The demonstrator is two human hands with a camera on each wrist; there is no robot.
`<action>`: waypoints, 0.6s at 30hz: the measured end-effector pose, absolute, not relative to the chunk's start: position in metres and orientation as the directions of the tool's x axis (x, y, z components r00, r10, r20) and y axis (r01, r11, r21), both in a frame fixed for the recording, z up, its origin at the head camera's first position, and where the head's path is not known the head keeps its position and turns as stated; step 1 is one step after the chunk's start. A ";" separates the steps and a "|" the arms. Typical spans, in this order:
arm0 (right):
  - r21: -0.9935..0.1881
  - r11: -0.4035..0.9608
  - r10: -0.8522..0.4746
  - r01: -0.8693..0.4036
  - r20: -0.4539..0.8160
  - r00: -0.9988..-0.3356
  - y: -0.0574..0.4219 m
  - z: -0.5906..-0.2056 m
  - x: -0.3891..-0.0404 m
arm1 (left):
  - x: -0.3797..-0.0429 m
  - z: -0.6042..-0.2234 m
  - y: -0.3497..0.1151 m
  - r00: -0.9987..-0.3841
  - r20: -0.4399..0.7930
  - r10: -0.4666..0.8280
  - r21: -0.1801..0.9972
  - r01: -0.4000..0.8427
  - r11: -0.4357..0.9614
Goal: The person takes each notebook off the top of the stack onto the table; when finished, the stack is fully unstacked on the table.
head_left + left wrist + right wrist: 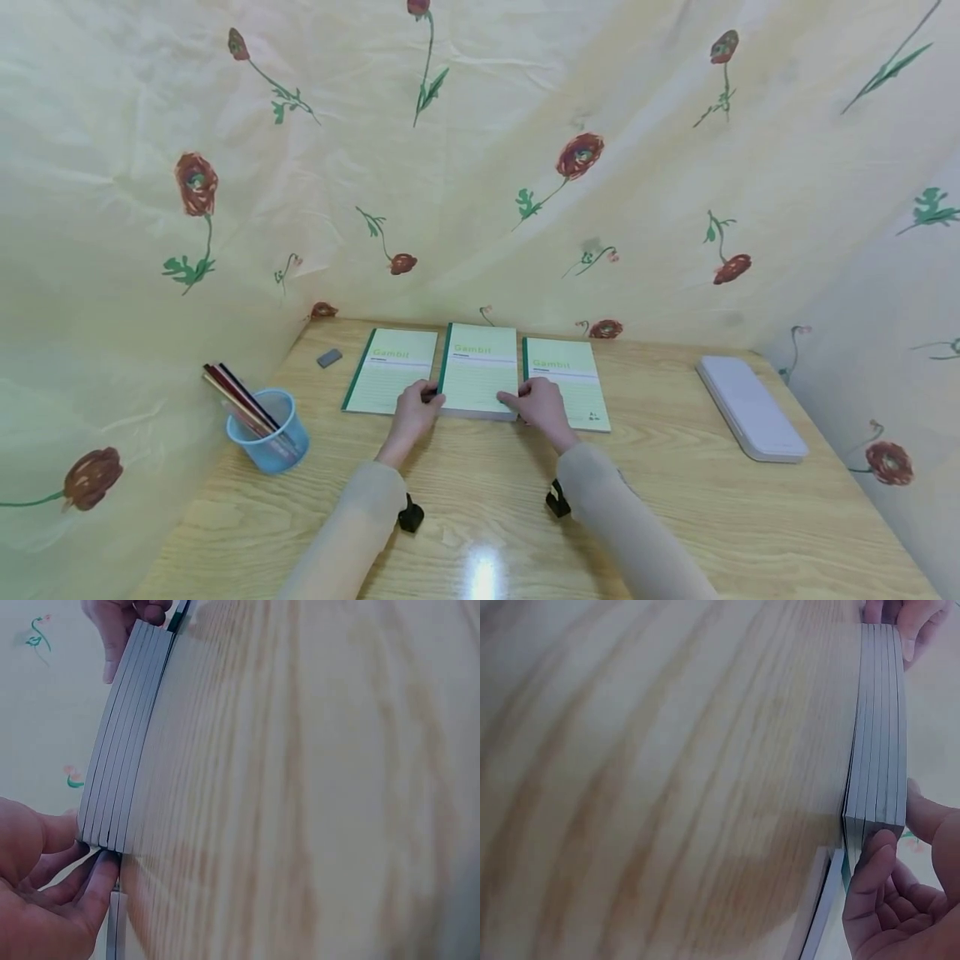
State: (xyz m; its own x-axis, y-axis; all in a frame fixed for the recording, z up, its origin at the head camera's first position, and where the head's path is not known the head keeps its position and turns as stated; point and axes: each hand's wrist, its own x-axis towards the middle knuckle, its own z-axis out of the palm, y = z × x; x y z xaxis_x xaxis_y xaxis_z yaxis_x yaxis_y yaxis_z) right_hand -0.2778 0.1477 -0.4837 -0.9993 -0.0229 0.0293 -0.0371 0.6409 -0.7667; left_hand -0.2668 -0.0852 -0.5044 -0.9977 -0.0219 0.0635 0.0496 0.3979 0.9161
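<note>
A stack of several notebooks (480, 379) with pale green covers and dark green spines lies in the middle, at the back of the table. My left hand (413, 412) grips its lower left corner, thumb at the top cover and fingers against the side. At the lower right corner my right hand (543, 408) holds the stack in the same way. The left wrist view shows the stacked page edges (124, 742) lined up evenly. One notebook (393, 367) lies left of the stack, partly behind my left hand; another notebook (572, 392) lies to the right, its near left part hidden by my right hand.
A blue pen cup (281, 450) with several pencils stands at the left edge of the wooden table (480, 483). Behind it lies a small grey eraser (329, 357). A white oblong case (750, 408) rests at the right. Flowered cloth (465, 208) hangs along the back.
</note>
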 end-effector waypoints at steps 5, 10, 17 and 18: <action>-0.765 0.644 -0.022 -0.037 0.030 -0.999 0.146 -0.485 -0.279 | -0.267 -0.505 -0.086 -0.997 0.066 -0.028 0.912 0.049 0.407; -0.764 0.645 0.000 -0.020 0.026 -1.000 0.147 -0.487 -0.278 | -0.267 -0.506 -0.086 -0.998 0.062 -0.031 0.913 0.044 0.405; -0.759 0.650 0.044 0.033 -0.006 -0.999 0.146 -0.486 -0.279 | -0.267 -0.505 -0.084 -0.997 0.068 -0.038 0.909 0.046 0.414; -0.761 0.648 0.048 0.038 -0.008 -0.999 0.146 -0.487 -0.279 | -0.267 -0.505 -0.084 -0.997 0.072 -0.039 0.908 0.049 0.417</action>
